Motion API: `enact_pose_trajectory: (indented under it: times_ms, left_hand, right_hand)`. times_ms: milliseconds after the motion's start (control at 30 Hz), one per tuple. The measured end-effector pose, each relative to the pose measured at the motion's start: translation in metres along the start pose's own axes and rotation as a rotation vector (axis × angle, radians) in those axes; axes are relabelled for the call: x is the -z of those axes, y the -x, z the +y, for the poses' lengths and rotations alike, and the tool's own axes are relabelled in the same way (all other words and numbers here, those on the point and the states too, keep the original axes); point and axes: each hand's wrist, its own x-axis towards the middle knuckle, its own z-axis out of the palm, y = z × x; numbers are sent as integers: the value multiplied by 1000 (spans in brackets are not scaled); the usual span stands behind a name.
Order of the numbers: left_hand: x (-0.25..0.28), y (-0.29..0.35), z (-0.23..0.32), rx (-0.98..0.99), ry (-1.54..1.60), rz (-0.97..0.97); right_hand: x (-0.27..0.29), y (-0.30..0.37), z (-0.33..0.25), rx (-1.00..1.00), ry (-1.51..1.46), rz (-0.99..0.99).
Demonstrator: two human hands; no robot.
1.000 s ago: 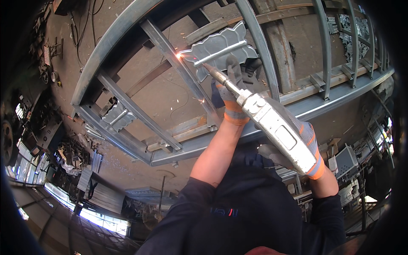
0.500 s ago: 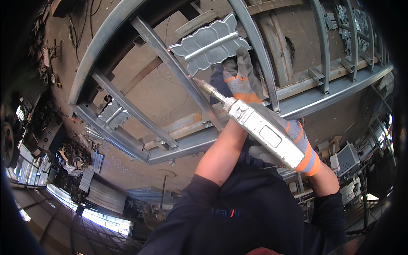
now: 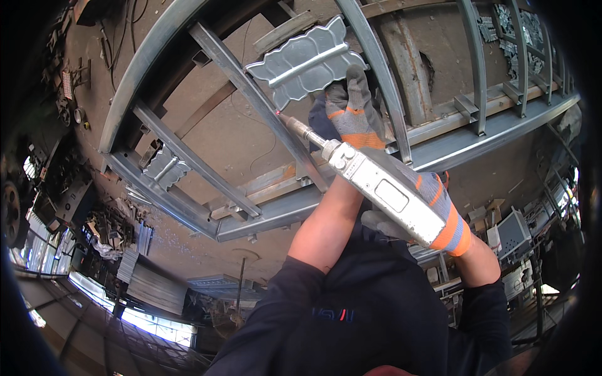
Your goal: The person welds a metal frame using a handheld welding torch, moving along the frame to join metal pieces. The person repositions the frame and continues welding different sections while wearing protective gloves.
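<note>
A silver, scalloped metal plate [image 3: 307, 69] with a raised rib spans the gap between two bars of a welded metal frame [image 3: 229, 57]. My left hand [image 3: 356, 113], in a grey and orange glove, grips the plate's near right edge, its fingertips over the rim. My gloved right hand [image 3: 433, 200] is wrapped around the white body of a handheld laser welding gun [image 3: 389, 188]. The gun's nozzle points up-left at the plate's lower left corner, by the bar. A small red light spot shows there. Part of my left forearm is hidden beneath the gun.
A smaller scalloped plate [image 3: 166, 168] sits in the frame's left section. More uprights [image 3: 471, 69] stand along the right side. Several metal scraps [image 3: 523, 41] lie at upper right. Corrugated sheets [image 3: 150, 282] and a thin upright rod [image 3: 241, 285] stand at lower left.
The red spot at the plate's upper left corner no longer shows; the lower one remains. The whole view has shifted slightly. Both hands keep their grips.
</note>
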Motion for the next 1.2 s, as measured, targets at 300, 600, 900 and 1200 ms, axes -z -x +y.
enact_pose_trajectory:
  times_ms: [300,600,900,1200]
  left_hand:
    - [-3,-4,-1,-9,-9,-2]
    - [-1,-7,0,-9,-61,-13]
    - [-24,4,11,-2,32,44]
    - [-21,2,10,-66,42,-13]
  right_hand:
    - [2,-6,-5,29,57,10]
    - [3,-7,-7,15,-25,20]
    - [4,-2,-11,-162,-261,6]
    - [1,3,-6,-135,-278,12]
